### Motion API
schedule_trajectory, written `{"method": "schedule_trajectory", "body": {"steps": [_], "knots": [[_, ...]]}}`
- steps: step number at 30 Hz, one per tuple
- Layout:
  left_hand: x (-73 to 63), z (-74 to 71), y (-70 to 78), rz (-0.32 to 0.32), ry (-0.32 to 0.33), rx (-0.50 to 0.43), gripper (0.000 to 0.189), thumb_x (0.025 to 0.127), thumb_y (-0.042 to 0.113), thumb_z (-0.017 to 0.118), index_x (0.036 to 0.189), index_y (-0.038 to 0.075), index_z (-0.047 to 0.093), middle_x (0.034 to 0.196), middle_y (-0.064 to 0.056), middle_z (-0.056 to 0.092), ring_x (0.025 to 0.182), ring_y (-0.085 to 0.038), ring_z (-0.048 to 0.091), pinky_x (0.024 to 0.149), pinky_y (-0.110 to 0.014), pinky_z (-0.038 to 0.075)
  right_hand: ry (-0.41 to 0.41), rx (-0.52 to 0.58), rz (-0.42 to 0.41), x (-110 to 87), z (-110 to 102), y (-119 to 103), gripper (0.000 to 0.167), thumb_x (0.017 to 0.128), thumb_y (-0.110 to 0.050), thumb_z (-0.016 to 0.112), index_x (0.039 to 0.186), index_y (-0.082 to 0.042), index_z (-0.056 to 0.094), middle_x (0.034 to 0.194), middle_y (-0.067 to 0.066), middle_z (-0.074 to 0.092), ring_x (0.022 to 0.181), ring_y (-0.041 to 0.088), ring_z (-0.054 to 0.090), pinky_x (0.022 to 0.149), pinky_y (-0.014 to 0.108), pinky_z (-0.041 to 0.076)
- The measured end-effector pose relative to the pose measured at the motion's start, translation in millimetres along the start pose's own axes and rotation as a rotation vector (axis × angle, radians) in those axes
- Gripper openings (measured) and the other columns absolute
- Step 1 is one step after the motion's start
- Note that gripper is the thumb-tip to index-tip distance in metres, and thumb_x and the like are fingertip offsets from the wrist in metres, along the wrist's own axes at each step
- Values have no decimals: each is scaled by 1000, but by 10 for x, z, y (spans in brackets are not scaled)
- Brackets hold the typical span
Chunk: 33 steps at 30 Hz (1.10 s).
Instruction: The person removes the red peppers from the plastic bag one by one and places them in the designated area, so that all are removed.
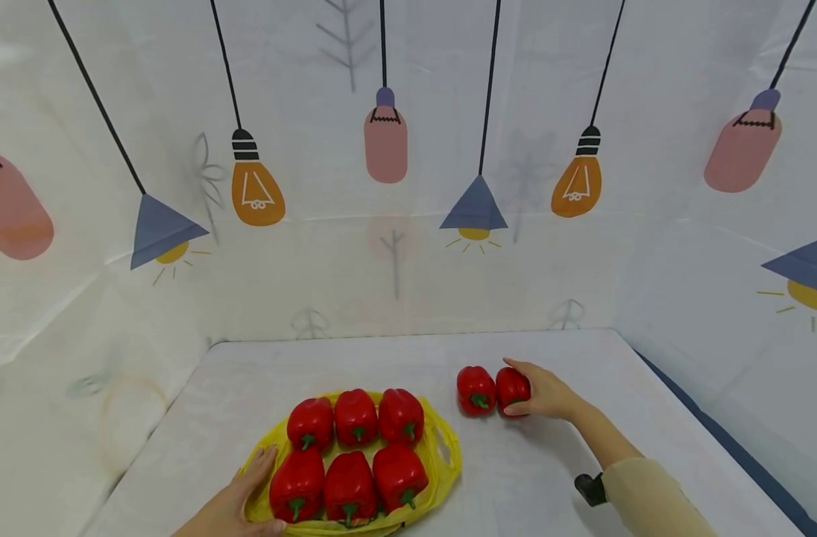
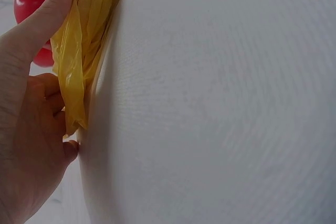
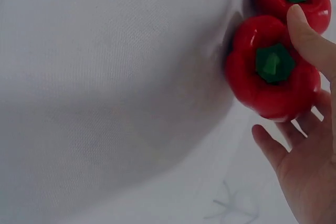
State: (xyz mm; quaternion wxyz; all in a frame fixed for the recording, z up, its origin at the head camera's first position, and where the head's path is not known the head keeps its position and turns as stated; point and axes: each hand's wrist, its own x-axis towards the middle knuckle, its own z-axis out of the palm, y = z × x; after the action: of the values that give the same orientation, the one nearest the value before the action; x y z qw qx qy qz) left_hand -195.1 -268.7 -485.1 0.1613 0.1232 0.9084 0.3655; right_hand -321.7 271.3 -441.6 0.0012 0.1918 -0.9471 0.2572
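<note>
A yellow plastic bag point(image 1: 449, 447), spread out with a round rim, carries two rows of red bell peppers point(image 1: 350, 485), stems toward me. At its left side my left hand point(image 1: 242, 498) holds the rim; in the left wrist view the thumb lies over the gathered yellow plastic point(image 2: 79, 72) and the fingers are beneath. Further back on the right, two more red peppers sit side by side on the table. My right hand point(image 1: 546, 391) grips the right one point(image 3: 273, 69), thumb near its stem side and fingers behind. The other pepper point(image 1: 476, 391) stands against it on the left.
The white-covered table point(image 1: 516, 477) runs back to a pale fabric wall point(image 1: 408, 261) printed with hanging lamps. More fabric stands at both sides. A dark blue strip point(image 1: 717, 440) follows the table's right edge.
</note>
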Motion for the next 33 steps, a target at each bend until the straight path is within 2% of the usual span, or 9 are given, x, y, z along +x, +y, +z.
{"method": "schedule_trajectory", "body": {"steps": [8,14,19,25,33], "knots": [[-13,-16,14,9,-6,2,96,87,42,68,152,-2,12,155,-28,11,139,-50,1,97,-76,20,65,-10,-32,-85,-59,-46,97,71,-42,83,146,-2,37,139,27,46,126,46,42,96,64,39],[-18,-23,16,-3,-8,-3,96,88,42,67,152,0,11,156,-26,10,140,-50,1,98,-74,23,192,0,-33,-141,-103,-84,94,70,-43,84,146,-8,39,141,21,45,127,42,42,91,63,44],[-18,-25,18,16,-6,-7,96,88,41,68,152,-1,10,156,-27,9,140,-50,1,98,-73,25,304,-16,-66,-181,-204,-201,92,71,-42,84,144,-9,40,140,18,46,124,38,45,86,60,48],[-19,-23,26,21,-1,-7,97,87,40,69,152,-2,11,156,-27,10,140,-50,2,98,-73,25,413,-17,-175,-228,-350,-401,85,70,-31,87,140,-9,44,136,13,51,121,33,48,86,59,49],[-29,-22,29,33,1,-4,96,87,40,69,152,-2,11,156,-27,9,140,-49,2,98,-73,24,446,-50,-407,-250,-436,-725,85,63,-22,91,135,-4,49,133,5,54,120,24,51,87,46,52]]}}
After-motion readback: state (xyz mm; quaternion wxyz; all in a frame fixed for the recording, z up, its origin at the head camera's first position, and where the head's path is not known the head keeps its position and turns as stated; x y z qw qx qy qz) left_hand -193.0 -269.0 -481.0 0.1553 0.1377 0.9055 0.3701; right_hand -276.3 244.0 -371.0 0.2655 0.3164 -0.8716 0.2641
